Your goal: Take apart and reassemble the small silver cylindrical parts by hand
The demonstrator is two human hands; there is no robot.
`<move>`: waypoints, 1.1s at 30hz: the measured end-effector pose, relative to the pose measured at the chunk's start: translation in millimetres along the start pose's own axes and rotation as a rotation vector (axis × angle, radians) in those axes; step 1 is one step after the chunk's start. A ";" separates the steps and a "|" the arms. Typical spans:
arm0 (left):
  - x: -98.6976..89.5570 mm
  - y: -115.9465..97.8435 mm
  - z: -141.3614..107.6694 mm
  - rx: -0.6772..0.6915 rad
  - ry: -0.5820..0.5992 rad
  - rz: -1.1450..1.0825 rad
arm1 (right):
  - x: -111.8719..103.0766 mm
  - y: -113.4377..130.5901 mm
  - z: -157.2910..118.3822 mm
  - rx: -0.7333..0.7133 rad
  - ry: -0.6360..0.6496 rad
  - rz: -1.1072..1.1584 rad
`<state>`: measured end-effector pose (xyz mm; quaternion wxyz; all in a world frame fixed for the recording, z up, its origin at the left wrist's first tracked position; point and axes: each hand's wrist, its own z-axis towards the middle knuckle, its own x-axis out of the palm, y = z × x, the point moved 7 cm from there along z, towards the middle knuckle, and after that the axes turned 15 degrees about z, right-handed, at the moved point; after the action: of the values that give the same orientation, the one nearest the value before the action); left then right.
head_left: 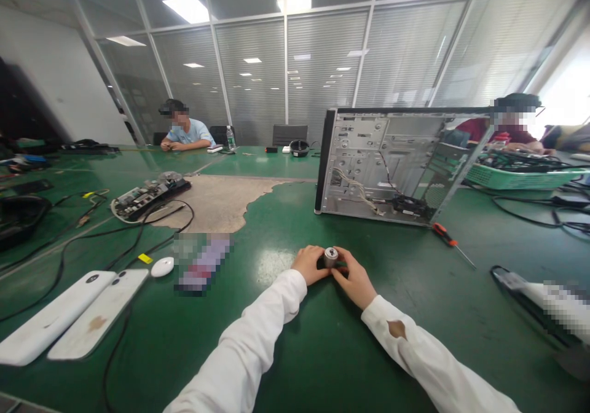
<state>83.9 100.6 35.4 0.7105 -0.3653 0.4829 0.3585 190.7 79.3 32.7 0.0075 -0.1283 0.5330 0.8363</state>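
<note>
Between my two hands stands a small silver metal cylinder, upright at the green tabletop, with a dark spot at the centre of its top; it resembles a small motor. From the left, the thumb and fingers of my left hand close against its side. My right hand grips it from the right in the same way. Fingers cover part of the cylinder's sides. Behind my hands is an open computer case, with loose wires and a black fan inside. An orange-and-black screwdriver lies by the case's right corner.
To the left lie white covers, a white oval piece, an opened device and black cables. On the right are a green basket of parts and a white device. Two people sit across the table.
</note>
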 end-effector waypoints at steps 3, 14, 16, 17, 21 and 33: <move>-0.8 -0.1 0.2 0.004 0.005 -0.003 | 0.4 1.4 0.3 -0.002 -0.003 -0.005; 2.4 -22.5 14.1 0.038 -0.005 -0.103 | -26.1 21.1 0.5 -0.086 -0.145 -0.030; 3.9 -24.5 17.6 0.045 0.010 -0.110 | -31.8 18.2 0.8 -0.061 -0.170 -0.001; 4.3 -24.4 19.0 0.047 0.015 -0.115 | -33.8 16.7 0.9 -0.048 -0.180 0.018; 3.4 -22.8 21.6 0.085 -0.002 -0.142 | -37.1 13.8 0.8 -0.003 -0.211 0.080; 0.8 -25.1 17.9 0.111 -0.031 -0.178 | -35.8 26.2 2.3 -0.087 -0.211 0.056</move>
<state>113.4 104.3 43.7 0.7660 -0.3613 0.4567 0.2721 221.0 74.5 64.9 0.0347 -0.0248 0.4958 0.8674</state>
